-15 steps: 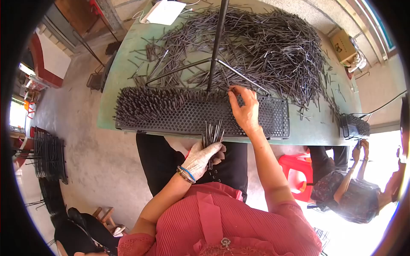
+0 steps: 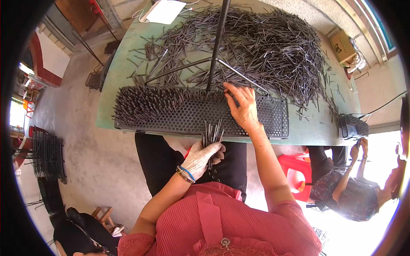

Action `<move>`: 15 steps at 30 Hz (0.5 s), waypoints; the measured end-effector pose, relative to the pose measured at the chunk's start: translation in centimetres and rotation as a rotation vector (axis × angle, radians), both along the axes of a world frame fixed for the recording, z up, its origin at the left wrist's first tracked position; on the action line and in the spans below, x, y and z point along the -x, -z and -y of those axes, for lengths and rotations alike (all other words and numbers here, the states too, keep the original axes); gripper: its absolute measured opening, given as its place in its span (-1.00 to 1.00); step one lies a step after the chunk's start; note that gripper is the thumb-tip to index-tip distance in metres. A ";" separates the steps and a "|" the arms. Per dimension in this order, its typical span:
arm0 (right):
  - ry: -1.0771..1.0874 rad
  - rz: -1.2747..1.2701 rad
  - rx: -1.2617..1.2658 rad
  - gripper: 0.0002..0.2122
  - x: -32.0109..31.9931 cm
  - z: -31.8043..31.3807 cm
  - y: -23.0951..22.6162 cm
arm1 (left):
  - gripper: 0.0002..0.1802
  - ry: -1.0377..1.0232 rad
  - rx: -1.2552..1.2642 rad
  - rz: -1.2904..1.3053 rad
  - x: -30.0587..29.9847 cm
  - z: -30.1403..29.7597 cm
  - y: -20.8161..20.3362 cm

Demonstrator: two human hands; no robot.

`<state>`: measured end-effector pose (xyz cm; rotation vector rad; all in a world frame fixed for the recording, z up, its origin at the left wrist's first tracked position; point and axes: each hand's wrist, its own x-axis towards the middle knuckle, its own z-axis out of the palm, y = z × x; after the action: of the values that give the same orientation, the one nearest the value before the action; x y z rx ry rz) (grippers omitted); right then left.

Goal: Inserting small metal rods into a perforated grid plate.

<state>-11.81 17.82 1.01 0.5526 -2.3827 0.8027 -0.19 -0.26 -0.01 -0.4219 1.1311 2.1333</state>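
Note:
A long black perforated plate lies along the table's near edge. Thin dark rods stand packed in its left part and along its far edge; the holes to the right are bare. My left hand, in a pale work glove, is closed around a bundle of thin dark rods just in front of the plate. Over the plate's far edge, right of the middle, my bare right hand has thumb and forefinger pinched beside the standing rods. What lies between those fingertips is too small to make out.
Loose dark rods are heaped on the green table. A black pole with two slanting braces rises from the plate. A white power adapter lies at the back. At right, a co-worker handles a similar plate near a red stool.
My right hand has shifted slightly left along the plate's far edge, its fingers now stretched further over the rods. My left hand keeps its bundle in nearly the same place.

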 end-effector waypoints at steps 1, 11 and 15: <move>-0.022 0.003 -0.001 -0.68 0.0 0.0 0.1 | -0.76 0.001 0.004 0.004 0.0 0.0 0.0; -0.029 -0.031 -0.024 -0.72 0.2 -0.2 0.5 | -0.78 0.005 -0.016 0.020 -0.1 0.0 0.1; 0.012 -0.049 -0.014 -0.75 0.1 -0.1 0.4 | -0.79 0.018 -0.033 0.009 0.0 -0.1 0.0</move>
<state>-11.95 17.89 0.62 0.5563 -2.3464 0.7592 -0.15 -0.16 -0.05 -0.4045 1.0891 2.1299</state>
